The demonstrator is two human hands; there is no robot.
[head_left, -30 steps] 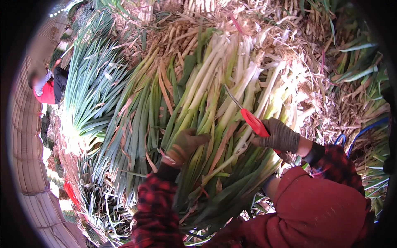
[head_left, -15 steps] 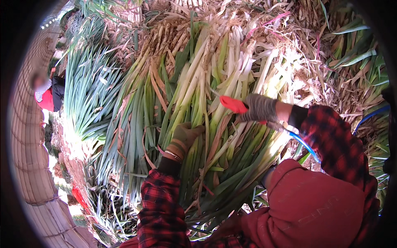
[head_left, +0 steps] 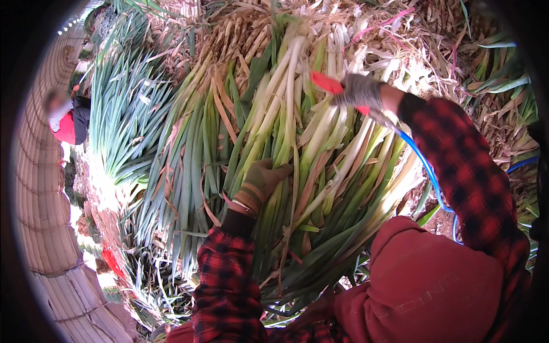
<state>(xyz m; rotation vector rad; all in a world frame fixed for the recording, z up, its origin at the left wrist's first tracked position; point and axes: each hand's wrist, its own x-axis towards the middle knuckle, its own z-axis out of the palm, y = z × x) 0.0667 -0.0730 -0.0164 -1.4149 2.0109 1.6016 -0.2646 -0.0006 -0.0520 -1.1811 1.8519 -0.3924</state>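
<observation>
A big heap of long green onions [head_left: 297, 148] with white stalks lies in front of me. My left hand [head_left: 263, 182], in a brown work glove, presses on the green leaves at the middle of the heap, fingers curled into them. My right hand [head_left: 361, 91], in a grey glove, is raised over the white stalks and grips a red-handled tool [head_left: 327, 83]. A blue hose [head_left: 426, 166] trails from that tool back along my checked red sleeve.
Dry husks and peelings [head_left: 457, 51] cover the ground at the far right. A second pile of thin green leaves [head_left: 123, 114] lies at the left. A person in red [head_left: 66, 123] sits at the far left beside a woven wall [head_left: 40, 188]. My red-clad knee [head_left: 429, 280] is at lower right.
My right hand has lifted the red-handled tool up and away from the lower stalks to the far white ends. My left hand has stayed on the leaves.
</observation>
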